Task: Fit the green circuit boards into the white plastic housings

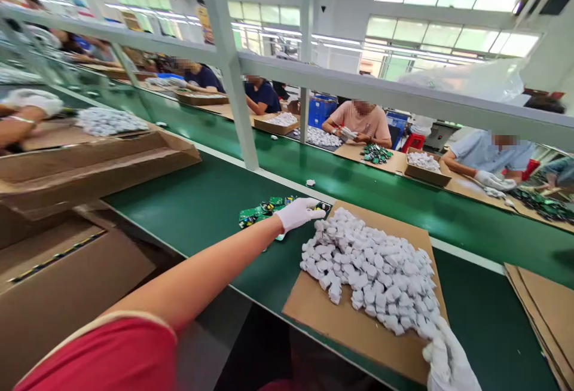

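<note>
My left hand [298,214], in a white glove, reaches out over the green bench. Between its thumb and fingers is a small circuit board [323,206] with dark and yellow parts. More green circuit boards [255,214] lie in a loose heap beside and behind this hand. A large pile of small white pieces [372,265] covers much of a cardboard sheet [314,304]. At the near right corner of that sheet is my right hand [451,358], also gloved, fingers curled against the pile's edge. What lies inside its fingers is hidden.
Cardboard boxes [89,167] stand at the left, and cardboard sheets [545,313] lie at the right. A metal post [240,92] and rail rise beyond the bench. A green belt [359,188] carries a white piece [310,183]. Several people work across it.
</note>
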The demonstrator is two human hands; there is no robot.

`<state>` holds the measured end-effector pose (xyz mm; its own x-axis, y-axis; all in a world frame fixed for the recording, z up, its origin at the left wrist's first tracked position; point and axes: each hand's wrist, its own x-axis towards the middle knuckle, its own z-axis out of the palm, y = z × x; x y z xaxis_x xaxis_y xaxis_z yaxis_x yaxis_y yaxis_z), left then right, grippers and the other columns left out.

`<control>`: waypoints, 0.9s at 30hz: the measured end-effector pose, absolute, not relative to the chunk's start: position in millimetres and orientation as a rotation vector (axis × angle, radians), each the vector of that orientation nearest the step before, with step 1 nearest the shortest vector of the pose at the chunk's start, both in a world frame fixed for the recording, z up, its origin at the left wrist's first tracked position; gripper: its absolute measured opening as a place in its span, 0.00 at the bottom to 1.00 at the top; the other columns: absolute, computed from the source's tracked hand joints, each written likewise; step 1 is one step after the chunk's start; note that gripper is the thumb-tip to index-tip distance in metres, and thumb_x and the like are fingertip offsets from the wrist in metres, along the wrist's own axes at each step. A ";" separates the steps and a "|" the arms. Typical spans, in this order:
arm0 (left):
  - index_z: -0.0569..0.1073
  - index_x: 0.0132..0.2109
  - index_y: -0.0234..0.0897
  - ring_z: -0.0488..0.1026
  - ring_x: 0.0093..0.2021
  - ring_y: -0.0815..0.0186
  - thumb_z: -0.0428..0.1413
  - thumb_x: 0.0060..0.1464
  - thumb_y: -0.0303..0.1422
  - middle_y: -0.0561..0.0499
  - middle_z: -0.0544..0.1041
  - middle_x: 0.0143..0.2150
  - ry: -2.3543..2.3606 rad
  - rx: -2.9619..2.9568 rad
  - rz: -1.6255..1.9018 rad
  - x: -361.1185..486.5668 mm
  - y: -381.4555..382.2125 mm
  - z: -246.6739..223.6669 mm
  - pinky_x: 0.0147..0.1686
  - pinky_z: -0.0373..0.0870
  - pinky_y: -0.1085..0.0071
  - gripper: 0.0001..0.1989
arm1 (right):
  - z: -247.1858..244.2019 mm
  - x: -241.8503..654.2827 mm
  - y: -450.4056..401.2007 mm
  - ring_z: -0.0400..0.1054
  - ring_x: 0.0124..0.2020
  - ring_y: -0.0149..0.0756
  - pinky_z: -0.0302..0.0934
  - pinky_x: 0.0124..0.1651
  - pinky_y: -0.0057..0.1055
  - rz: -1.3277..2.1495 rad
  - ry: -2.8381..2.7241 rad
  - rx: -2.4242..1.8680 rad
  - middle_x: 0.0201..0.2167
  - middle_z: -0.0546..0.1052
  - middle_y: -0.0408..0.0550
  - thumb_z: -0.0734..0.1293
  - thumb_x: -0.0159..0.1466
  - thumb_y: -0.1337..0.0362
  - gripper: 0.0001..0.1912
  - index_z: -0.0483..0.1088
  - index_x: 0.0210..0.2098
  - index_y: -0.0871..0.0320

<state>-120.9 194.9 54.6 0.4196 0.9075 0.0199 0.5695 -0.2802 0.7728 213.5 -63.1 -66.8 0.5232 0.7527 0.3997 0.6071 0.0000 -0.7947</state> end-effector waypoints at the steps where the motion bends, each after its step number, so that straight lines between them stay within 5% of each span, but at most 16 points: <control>1: 0.74 0.42 0.31 0.71 0.39 0.62 0.53 0.51 0.39 0.47 0.77 0.38 1.170 1.930 0.616 -113.8 175.9 52.8 0.39 0.67 0.69 0.17 | -66.3 209.0 -66.9 0.69 0.20 0.34 0.64 0.24 0.29 0.149 -1.112 -1.729 0.29 0.79 0.53 0.59 0.63 0.53 0.25 0.67 0.53 0.63; 5: 0.72 0.35 0.31 0.71 0.31 0.66 0.55 0.50 0.42 0.47 0.74 0.31 0.764 1.338 0.596 -83.8 96.6 34.1 0.29 0.67 0.72 0.16 | -61.0 207.1 -76.4 0.72 0.29 0.35 0.67 0.37 0.34 0.069 -1.031 -1.830 0.37 0.78 0.52 0.57 0.64 0.56 0.21 0.68 0.51 0.61; 14: 0.69 0.45 0.34 0.73 0.27 0.71 0.61 0.47 0.38 0.45 0.75 0.37 0.580 0.546 0.270 -15.9 9.7 -21.7 0.21 0.66 0.79 0.20 | -54.0 226.6 -70.7 0.68 0.44 0.42 0.63 0.47 0.39 -0.185 -1.481 -1.977 0.43 0.75 0.52 0.64 0.59 0.58 0.15 0.71 0.44 0.56; 20: 0.69 0.43 0.33 0.74 0.26 0.71 0.61 0.47 0.37 0.43 0.76 0.37 0.554 0.559 0.239 -6.9 13.3 -28.2 0.21 0.66 0.80 0.18 | -59.7 213.3 -73.6 0.66 0.32 0.37 0.61 0.35 0.31 -0.220 -1.510 -2.097 0.32 0.71 0.49 0.65 0.58 0.57 0.09 0.66 0.28 0.57; 27: 0.68 0.44 0.34 0.74 0.28 0.69 0.60 0.49 0.35 0.44 0.75 0.37 0.537 0.544 0.240 -6.8 14.4 -33.8 0.22 0.67 0.79 0.16 | -50.5 211.1 -70.3 0.64 0.30 0.36 0.57 0.33 0.32 0.019 -1.323 -2.125 0.31 0.69 0.46 0.66 0.55 0.57 0.08 0.69 0.27 0.55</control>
<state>-6.8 14.4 -33.8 0.8361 0.3533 -0.4198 -0.0764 0.8326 0.5486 211.1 -70.3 -50.5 0.4966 0.8133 0.3033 0.8044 -0.2998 -0.5129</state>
